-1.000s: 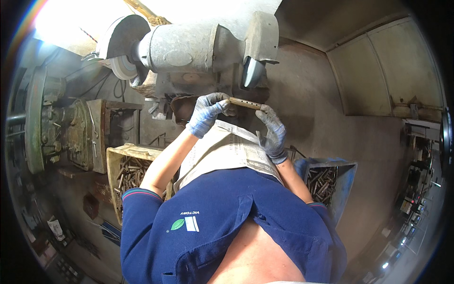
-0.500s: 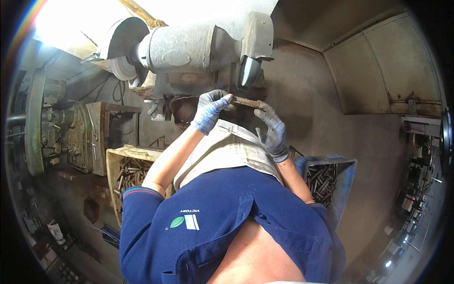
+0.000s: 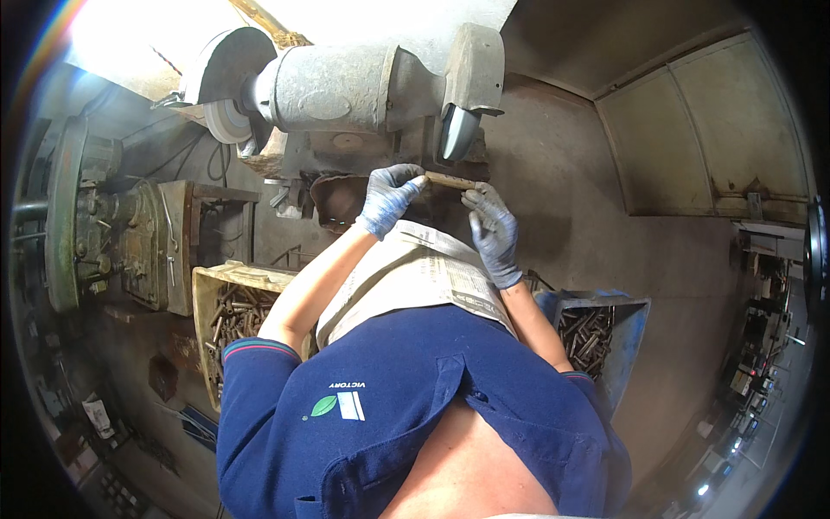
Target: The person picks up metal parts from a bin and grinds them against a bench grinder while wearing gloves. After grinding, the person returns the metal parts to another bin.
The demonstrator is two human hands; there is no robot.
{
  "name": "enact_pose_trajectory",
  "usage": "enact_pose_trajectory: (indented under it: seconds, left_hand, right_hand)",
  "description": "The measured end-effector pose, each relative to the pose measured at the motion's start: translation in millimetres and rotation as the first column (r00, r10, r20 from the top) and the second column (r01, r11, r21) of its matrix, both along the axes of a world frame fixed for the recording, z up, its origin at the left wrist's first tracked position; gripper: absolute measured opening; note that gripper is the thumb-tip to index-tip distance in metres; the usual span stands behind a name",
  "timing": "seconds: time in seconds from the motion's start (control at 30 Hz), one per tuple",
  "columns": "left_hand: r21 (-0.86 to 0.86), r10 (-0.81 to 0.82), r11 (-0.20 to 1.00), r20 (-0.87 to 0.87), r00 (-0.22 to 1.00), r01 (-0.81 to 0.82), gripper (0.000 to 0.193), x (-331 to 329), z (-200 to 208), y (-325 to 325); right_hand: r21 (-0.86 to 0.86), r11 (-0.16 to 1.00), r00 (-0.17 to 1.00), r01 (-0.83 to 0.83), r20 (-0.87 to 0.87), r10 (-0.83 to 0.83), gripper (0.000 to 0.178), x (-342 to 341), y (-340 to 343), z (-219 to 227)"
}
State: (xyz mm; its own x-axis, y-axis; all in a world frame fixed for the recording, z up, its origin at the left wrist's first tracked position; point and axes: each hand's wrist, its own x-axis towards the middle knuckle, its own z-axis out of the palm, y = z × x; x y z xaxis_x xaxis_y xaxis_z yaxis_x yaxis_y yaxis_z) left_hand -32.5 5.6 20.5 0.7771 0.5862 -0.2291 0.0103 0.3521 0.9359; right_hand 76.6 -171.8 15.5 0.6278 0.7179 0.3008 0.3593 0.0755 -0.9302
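Both my hands wear dusty blue-grey gloves. Between them a short brownish metal rod (image 3: pixel 450 181) lies nearly level. My left hand (image 3: pixel 387 201) pinches its left end between thumb and fingers. At the rod's other end my right hand (image 3: pixel 494 227) has its fingers closed in with the fingertips on it. Just beyond the rod is a bench grinder (image 3: pixel 333 89), whose right wheel (image 3: pixel 459 133) shows below its guard, apart from the rod. Newspaper-like printed sheet (image 3: pixel 437 259) covers my lap.
A yellowish bin (image 3: pixel 251 274) of metal rods stands left of my lap, a blue bin (image 3: pixel 634 342) with similar rods on the right. The grinder's left wheel (image 3: pixel 226 123) is partly exposed. A greenish machine (image 3: pixel 95 229) stands far left, a metal cabinet (image 3: pixel 705 130) at the far right.
My right hand's fingers have drawn together and closed in on the rod's right end; before, they were spread wider. The left hand keeps its pinch, and the view has shifted slightly.
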Motion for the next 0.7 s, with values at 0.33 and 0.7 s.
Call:
enact_pose_trajectory:
  seconds: [0.33,0.7]
  left_hand:
    - [-0.320,0.118,0.941,0.016,0.993,-0.107,0.012,23,-17,-9]
    - [-0.337,0.228,0.916,-0.010,0.974,-0.218,0.008,54,-26,-21]
  right_hand:
    - [0.053,0.997,0.971,0.061,-0.234,-0.047,0.018,22,14,-11]
    - [0.017,0.998,0.909,0.060,-0.414,-0.048,0.021,45,10,-28]
